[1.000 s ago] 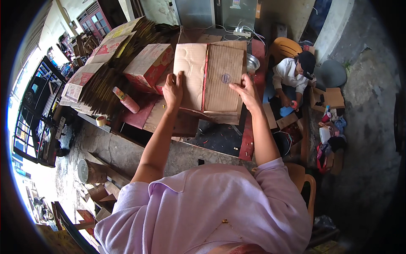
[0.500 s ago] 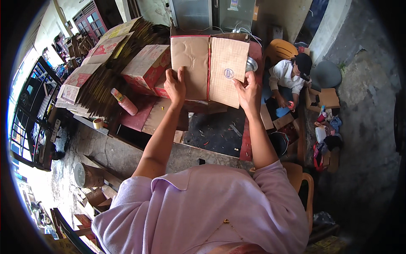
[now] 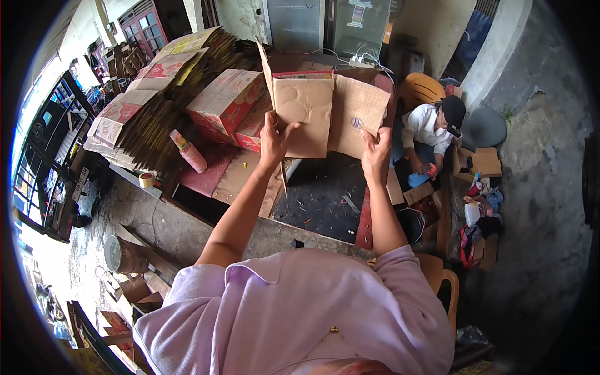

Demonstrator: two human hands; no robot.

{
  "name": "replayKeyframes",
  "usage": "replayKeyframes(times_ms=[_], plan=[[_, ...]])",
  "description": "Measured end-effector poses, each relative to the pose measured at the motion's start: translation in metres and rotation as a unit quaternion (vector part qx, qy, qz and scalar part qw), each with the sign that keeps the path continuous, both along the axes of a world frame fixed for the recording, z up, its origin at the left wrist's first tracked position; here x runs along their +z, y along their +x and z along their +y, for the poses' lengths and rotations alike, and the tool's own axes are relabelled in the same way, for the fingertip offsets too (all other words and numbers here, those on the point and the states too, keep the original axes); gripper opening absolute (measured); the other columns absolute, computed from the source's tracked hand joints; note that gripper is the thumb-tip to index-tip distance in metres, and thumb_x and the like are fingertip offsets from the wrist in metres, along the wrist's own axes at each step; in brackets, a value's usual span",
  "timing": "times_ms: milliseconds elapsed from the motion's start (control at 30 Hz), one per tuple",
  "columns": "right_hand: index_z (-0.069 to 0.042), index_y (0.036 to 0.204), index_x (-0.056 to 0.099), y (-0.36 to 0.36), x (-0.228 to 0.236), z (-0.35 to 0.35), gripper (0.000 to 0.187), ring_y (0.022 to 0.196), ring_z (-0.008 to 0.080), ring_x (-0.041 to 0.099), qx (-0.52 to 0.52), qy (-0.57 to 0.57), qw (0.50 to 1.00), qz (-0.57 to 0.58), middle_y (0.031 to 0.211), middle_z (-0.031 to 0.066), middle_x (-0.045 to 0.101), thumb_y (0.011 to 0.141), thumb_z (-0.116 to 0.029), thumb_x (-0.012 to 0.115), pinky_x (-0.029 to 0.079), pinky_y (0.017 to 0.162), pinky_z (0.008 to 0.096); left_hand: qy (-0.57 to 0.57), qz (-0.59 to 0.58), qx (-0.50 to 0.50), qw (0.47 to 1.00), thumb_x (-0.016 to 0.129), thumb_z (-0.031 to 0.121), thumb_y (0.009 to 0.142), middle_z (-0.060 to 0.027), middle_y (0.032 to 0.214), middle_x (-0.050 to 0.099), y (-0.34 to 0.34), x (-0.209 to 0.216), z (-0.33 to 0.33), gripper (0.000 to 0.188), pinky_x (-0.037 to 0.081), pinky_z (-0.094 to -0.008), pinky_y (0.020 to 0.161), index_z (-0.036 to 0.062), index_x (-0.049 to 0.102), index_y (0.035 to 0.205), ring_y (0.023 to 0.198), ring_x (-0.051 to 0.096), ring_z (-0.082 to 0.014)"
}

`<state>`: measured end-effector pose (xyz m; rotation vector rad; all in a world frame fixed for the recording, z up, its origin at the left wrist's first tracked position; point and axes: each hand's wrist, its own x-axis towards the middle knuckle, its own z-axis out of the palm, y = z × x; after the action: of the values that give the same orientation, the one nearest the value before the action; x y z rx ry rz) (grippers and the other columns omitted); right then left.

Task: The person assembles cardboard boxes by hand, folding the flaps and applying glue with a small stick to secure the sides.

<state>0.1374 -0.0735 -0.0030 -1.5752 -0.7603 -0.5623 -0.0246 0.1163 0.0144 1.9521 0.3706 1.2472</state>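
Observation:
Above the table I hold up a brown cardboard box, partly opened out, its panels standing at angles to each other. My left hand grips the box's left side, its thumb lying on the front panel. With thumb and fingers, my right hand pinches the lower right corner of the side flap, beside a small round printed mark. A thin strip of red shows along the box's top edge. The inside of the box is mostly hidden from me.
Red-and-brown boxes and a tall stack of flattened cardboard fill the table's left. A pink bottle, a tape roll and a metal ruler lie nearer. A co-worker sits at the right, near an orange chair.
The nearly flat cardboard has opened into a box shape, its panels now angled apart. Both hands have shifted slightly right and lower with it.

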Motion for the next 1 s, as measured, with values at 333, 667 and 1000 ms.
replayKeyframes(times_ms=[333,667,1000], plan=[[-0.002,0.109,0.049,0.003,0.011,0.008,0.034,0.081,0.0277,0.060,-0.017,-0.095,0.995,0.023,0.096,0.0160,0.060,0.081,-0.008,0.068,0.047,0.074,0.0387,-0.068,-0.093,-0.036,0.993,0.070,0.005,0.077,-0.0126,0.091,0.064,0.006,0.011,0.004,0.037,0.050,-0.0300,0.072,-0.0003,0.047,0.105,0.082,0.062,-0.0164],[-0.005,0.122,0.043,-0.021,-0.014,0.060,0.059,0.105,0.0396,0.046,0.069,-0.110,0.987,-0.092,0.114,0.0210,0.048,0.071,-0.011,0.073,0.036,0.093,0.0468,-0.125,-0.126,-0.022,0.984,0.069,0.004,0.078,-0.0090,0.098,0.059,0.027,0.005,0.015,0.035,0.048,-0.0278,0.078,0.0008,0.046,0.105,0.090,0.056,-0.0140],[-0.003,0.113,0.041,-0.020,-0.008,0.121,0.070,0.101,0.0357,0.048,0.155,-0.097,0.983,-0.001,0.107,0.0177,0.050,0.058,-0.014,0.083,0.038,0.086,0.0467,-0.115,-0.178,0.025,0.977,0.068,0.011,0.081,-0.0089,0.086,0.059,0.041,-0.003,0.034,0.033,0.048,-0.0299,0.066,0.0026,0.045,0.103,0.076,0.058,-0.0157]])
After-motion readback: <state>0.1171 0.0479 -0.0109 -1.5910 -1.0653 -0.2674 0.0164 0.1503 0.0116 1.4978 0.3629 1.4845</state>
